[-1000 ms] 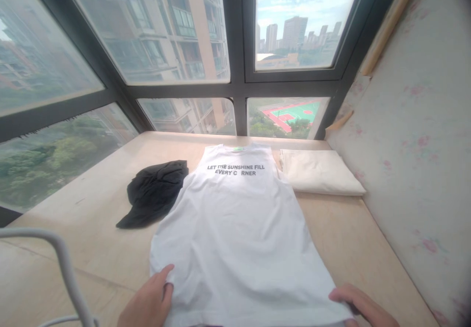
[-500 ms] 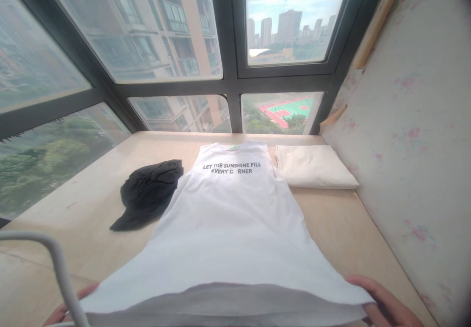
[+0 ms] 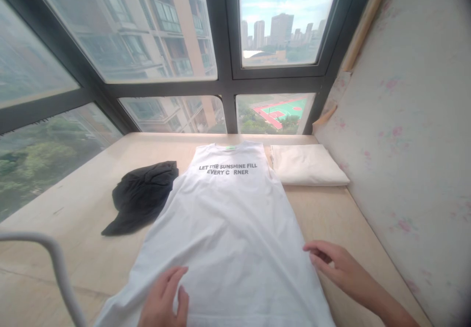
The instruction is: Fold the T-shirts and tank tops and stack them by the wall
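- The left hand (image 3: pixel 165 300) is over the lower left part of the white shirt, fingers loosely bent and thumb standing apart; it grips nothing that shows. Whether its fingertips touch the cloth is hard to tell.
- The right hand (image 3: pixel 333 263) is at the shirt's right edge, fingers curled, with a gap left between them and the thumb. It too is unclenched, and contact with the fabric cannot be made out.
- The white shirt (image 3: pixel 235 219), sleeveless, lies spread out between the hands, neckline toward the window and hem toward the person. Soft creases run across its body, and its lower left side flares outward.
- Dark lettering (image 3: pixel 228 169) across the chest reads "LET THE SUNSHINE FILL EVERY C RNER", with a space where one letter would be; a small green label (image 3: pixel 230 147) shows inside the collar.
- A crumpled black cloth (image 3: pixel 143 197) lies just beside the shirt on the left.
- A folded off-white cloth (image 3: pixel 308 165) lies near the shirt's right shoulder.
- All three rest on a pale wooden bench (image 3: pixel 316 209).
- A bent pale tube (image 3: pixel 59 263) rises at the lower left.
- A flower-patterned wall (image 3: pixel 415 145) stands at the right.
- Beyond the bench, a dark window frame (image 3: pixel 162 89) looks onto a tall building (image 3: pixel 169 28), trees (image 3: pixel 47 155) and a green and red sports court (image 3: pixel 285 110).
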{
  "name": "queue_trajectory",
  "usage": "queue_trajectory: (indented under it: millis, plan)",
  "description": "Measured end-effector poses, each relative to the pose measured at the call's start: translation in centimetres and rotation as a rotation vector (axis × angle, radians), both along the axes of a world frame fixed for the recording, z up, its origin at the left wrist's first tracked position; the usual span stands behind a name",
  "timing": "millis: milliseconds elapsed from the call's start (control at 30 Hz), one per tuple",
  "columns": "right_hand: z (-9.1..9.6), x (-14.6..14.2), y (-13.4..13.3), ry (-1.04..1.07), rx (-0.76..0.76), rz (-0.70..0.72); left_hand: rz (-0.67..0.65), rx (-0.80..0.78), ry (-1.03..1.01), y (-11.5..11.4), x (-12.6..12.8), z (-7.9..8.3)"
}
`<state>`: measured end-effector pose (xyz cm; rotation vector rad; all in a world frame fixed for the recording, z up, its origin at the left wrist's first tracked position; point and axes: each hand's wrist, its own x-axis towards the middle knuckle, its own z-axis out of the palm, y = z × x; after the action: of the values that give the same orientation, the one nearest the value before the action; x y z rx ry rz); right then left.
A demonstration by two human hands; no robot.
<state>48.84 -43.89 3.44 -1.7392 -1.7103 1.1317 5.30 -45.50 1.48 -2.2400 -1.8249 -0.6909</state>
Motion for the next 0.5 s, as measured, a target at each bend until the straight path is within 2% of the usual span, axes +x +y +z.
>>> queue_trajectory:
  millis: [100,167,200,233,300,367,433,500]
  plan:
    - [1.0,-0.7,7.4,-0.111,0.179,0.002,-0.377,-0.089,-0.118,-0.6,10.8,-1.2]
    - [1.7,-1.8,12.7,-0.339,0.239,0.027,-0.487,-0.03,-0.169,-1.3,17.3,-2.8]
    - [2.1,-2.4,15.3,-0.498,0.237,0.072,-0.516,0.025,-0.16,-1.7,20.1,-3.8]
    - [2.4,-3.1,17.6,-0.567,0.239,0.088,-0.543,0.072,-0.142,-2.0,22.6,-4.9]
    - [2.6,-4.4,21.3,-0.676,0.207,0.136,-0.541,0.18,-0.135,-2.5,26.6,-7.1]
    - [2.3,-5.6,23.7,-0.756,0.149,0.202,-0.529,0.229,-0.122,-2.8,29.6,-9.1]
    - [1.7,-6.7,25.0,-0.846,0.092,0.275,-0.598,0.12,-0.057,-2.8,31.6,-10.2]
    - [1.1,-7.6,25.5,-0.926,0.062,0.323,-0.762,-0.09,0.022,-2.7,32.6,-10.3]
